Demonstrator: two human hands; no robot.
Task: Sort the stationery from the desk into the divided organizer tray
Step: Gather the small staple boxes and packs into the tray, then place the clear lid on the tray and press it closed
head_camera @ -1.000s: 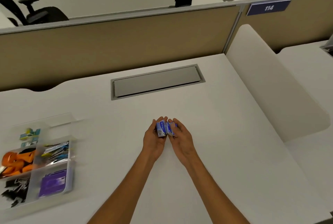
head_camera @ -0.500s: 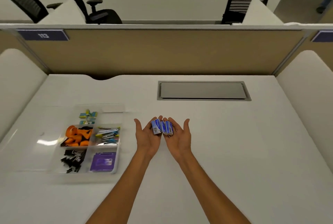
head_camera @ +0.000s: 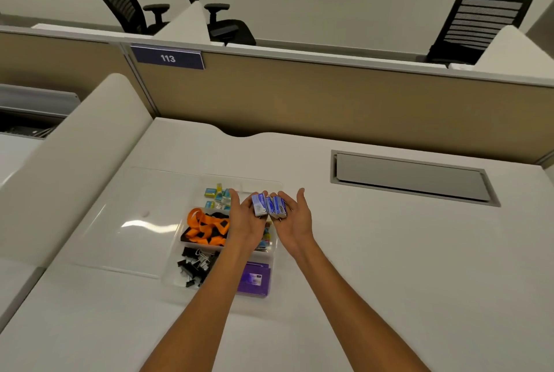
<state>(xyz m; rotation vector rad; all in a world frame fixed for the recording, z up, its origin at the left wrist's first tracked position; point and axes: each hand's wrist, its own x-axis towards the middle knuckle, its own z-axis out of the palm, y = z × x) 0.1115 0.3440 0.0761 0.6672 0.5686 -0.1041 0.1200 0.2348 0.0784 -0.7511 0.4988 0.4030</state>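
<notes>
Your left hand (head_camera: pixel 245 223) and right hand (head_camera: pixel 296 220), cupped open palm-up, cradle maybe three small blue cardboard boxes (head_camera: pixel 271 207): light, stiff, slide-prone; support underneath.

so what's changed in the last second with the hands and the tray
The left hand and right hand carried the blue boxes leftward; the left hand now overlaps the right side of the organizer tray. Fingers uncurled into upturned palms. Nothing let go: the boxes still rest on both hands. The orange lanyard, binder clips and purple box stayed in their compartments.
</notes>
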